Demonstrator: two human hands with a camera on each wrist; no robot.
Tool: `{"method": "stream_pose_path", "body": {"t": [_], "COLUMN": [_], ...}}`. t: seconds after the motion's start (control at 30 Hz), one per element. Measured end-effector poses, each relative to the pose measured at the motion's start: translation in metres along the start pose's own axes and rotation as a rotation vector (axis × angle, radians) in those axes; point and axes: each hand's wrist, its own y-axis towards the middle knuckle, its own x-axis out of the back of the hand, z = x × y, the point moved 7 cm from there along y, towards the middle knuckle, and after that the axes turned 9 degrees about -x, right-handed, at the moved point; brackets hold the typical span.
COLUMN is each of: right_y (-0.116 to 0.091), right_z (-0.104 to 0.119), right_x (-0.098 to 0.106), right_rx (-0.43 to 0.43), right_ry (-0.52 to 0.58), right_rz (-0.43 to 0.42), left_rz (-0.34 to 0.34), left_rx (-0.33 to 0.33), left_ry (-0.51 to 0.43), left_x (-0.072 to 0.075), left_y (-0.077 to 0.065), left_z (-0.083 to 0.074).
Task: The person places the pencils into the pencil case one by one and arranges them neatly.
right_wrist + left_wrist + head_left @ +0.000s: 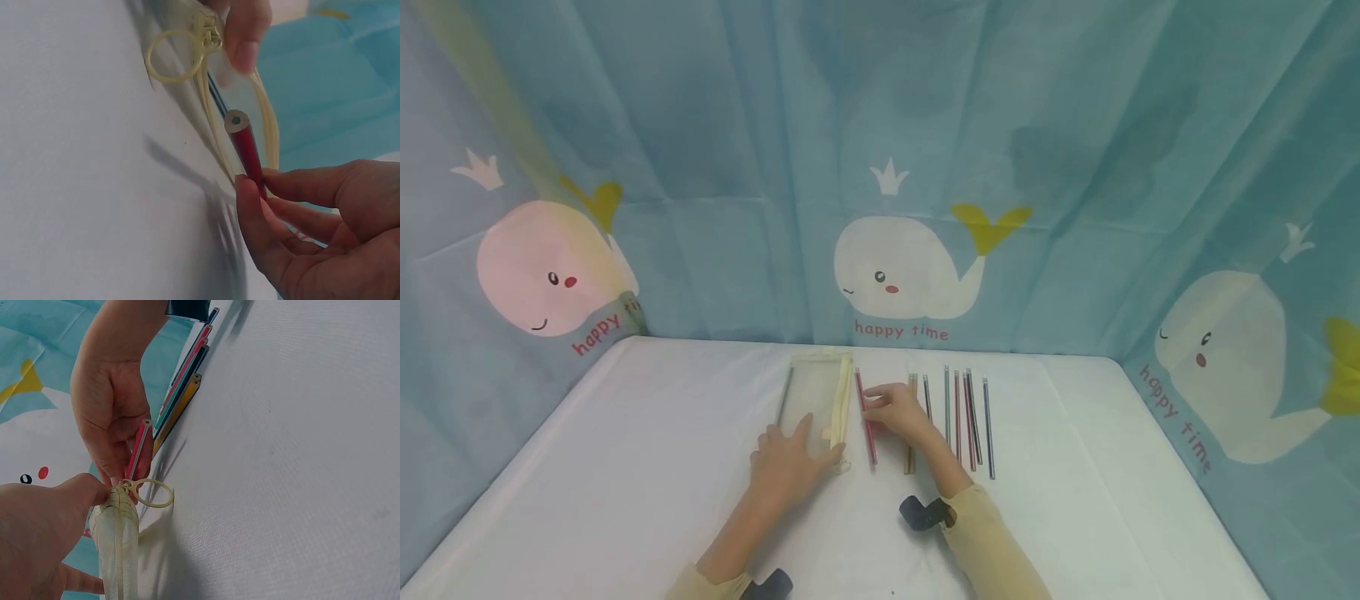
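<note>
A see-through pencil case (820, 379) with a cream zip edge lies flat, its mouth gaping in the right wrist view. My left hand (782, 467) rests over its near end with fingers spread, the thumb at the zip edge close to the ring pull (175, 56). My right hand (895, 412) pinches a red pencil (247, 147) between thumb and fingers, just right of the case. The pencil's flat end points toward me, beside the open zip. A dark pencil (217, 95) shows inside the case, along its left side in the head view.
Right of the red pencil, yellow pencils (910, 462) lie partly behind my right hand. Farther right lie several more, among them a green pencil (947, 408) and a dark blue pencil (988, 429). A white cloth (1112, 500) covers the table; a whale-print curtain (737, 250) hangs behind.
</note>
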Motion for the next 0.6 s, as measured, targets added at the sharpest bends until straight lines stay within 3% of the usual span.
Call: {"method": "stream_pose_path", "body": {"t": [0.6], "right_y": [0.018], "right_z": [0.011], "right_x": [-0.015], "right_rx": [-0.009], "right_ry": [0.06], "right_rz": [0.031], "left_rz": [-0.005], "left_rx": [-0.006], "left_ry": [0.036], "left_x": [0.0], "left_y": [0.001], "left_z": [0.0]}}
